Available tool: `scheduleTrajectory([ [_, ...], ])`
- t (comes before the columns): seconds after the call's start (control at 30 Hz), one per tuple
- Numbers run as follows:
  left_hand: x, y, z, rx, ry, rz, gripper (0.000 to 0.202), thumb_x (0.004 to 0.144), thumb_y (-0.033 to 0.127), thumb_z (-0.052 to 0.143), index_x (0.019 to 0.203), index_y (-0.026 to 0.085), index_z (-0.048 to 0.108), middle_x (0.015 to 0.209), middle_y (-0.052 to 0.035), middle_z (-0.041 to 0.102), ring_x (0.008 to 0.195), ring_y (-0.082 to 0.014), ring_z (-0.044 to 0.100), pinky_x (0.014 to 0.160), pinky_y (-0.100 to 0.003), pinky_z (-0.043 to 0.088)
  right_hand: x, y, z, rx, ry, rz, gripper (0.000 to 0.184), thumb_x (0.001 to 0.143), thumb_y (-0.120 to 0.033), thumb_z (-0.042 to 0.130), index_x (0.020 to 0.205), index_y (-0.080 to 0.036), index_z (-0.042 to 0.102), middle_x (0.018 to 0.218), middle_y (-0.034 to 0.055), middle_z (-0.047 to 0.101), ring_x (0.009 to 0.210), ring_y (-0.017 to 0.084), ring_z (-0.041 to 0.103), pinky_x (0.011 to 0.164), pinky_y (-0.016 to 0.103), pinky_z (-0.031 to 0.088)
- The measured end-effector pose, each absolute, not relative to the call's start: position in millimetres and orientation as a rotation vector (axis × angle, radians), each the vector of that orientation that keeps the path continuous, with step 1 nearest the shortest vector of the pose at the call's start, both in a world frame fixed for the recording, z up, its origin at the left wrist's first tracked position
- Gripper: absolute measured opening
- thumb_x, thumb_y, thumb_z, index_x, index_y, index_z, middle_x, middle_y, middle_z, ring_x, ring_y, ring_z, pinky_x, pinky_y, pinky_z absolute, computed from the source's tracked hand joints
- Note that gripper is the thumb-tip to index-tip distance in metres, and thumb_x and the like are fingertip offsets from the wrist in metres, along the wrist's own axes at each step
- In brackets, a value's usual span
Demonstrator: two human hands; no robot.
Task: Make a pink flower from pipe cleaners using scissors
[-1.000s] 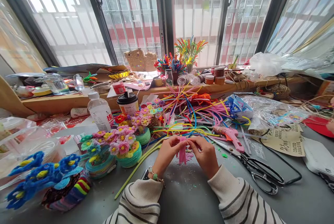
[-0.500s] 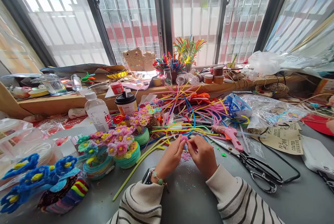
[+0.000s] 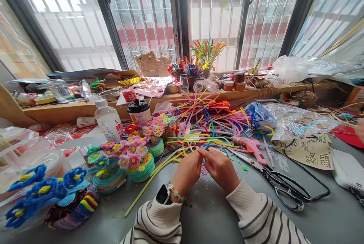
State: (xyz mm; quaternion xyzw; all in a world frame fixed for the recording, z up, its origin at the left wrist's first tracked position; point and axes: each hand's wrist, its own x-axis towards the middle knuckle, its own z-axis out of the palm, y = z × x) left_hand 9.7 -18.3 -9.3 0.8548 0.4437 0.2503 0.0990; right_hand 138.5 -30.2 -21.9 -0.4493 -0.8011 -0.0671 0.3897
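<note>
Meeting at the fingertips, left hand (image 3: 187, 173) and right hand (image 3: 222, 169) curl over pink fluff (image 3: 203, 170) on the counter (image 3: 206, 210); honestly can't tell their grip, fingers block it. Scissors (image 3: 255, 164) and glue gun (image 3: 252, 147) sit rightward, probably for easy reach.

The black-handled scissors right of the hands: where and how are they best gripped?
Likely by the handle loops, with the right hand coming from the near side. The scissors lie on the table with these loops toward the person and the blades pointing away, leftward; the black cord runs past the right end.
</note>
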Motion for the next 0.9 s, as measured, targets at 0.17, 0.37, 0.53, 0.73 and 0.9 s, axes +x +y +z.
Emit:
scheduleTrajectory([
  [0.17, 6.6, -17.3, -7.2, 2.669, 1.347, 0.714, 0.027, 0.083, 0.018, 0.025, 0.088, 0.015, 0.052, 0.079, -0.0077, 0.059, 0.072, -0.0182, 0.055, 0.063, -0.028, 0.041, 140.9, -27.8, -21.7, -1.136, -2.064, -0.162, 0.035, 0.079, -0.013, 0.034, 0.11, -0.013, 0.051, 0.068, 0.0062, 0.06, 0.063, 0.017, 0.055, 0.058, 0.027, 0.043],
  [0.37, 1.2, -13.5, -5.0, 2.831, 1.453, 0.68, 0.025, 0.082, 0.017, 0.03, 0.087, 0.018, 0.054, 0.075, -0.0061, 0.056, 0.068, -0.0175, 0.052, 0.06, -0.027, 0.039, 145.0, -25.9, -17.9, -1.179, -2.061, -0.209, 0.027, 0.085, -0.021, 0.033, 0.096, -0.015, 0.057, 0.073, 0.0084, 0.062, 0.071, 0.019, 0.057, 0.062, 0.028, 0.043],
  [0.53, 0.9, -12.9, -2.8, 2.96, 1.487, 0.598, 0.022, 0.081, 0.015, 0.033, 0.086, 0.02, 0.054, 0.078, -0.0057, 0.056, 0.074, -0.0188, 0.052, 0.064, -0.031, 0.039, 148.3, -22.8, -20.5, -1.201, -2.046, -0.251, 0.028, 0.086, -0.025, 0.032, 0.085, -0.017, 0.059, 0.069, 0.0073, 0.061, 0.066, 0.018, 0.057, 0.058, 0.026, 0.041],
  [0.73, 3.6, -15.6, -3.7, 3.056, 1.46, 0.598, 0.027, 0.079, 0.007, 0.03, 0.092, 0.017, 0.051, 0.087, -0.0067, 0.057, 0.086, -0.0192, 0.051, 0.091, -0.043, 0.028, 146.0, -21.1, -24.6, -1.233, -2.077, -0.192, 0.027, 0.086, -0.024, 0.033, 0.08, -0.016, 0.059, 0.067, 0.0064, 0.06, 0.064, 0.018, 0.056, 0.056, 0.026, 0.04],
  [0.9, 5.5, -16.6, -6.1, 3.02, 1.36, 0.628, 0.03, 0.078, 0.006, 0.029, 0.101, 0.014, 0.045, 0.092, -0.0097, 0.057, 0.086, -0.0207, 0.051, 0.084, -0.042, 0.036, 143.8, -20.8, -24.7, -1.098, -1.999, -0.037, 0.022, 0.085, -0.021, 0.034, 0.085, -0.017, 0.056, 0.074, 0.0069, 0.061, 0.069, 0.018, 0.057, 0.062, 0.028, 0.044],
])
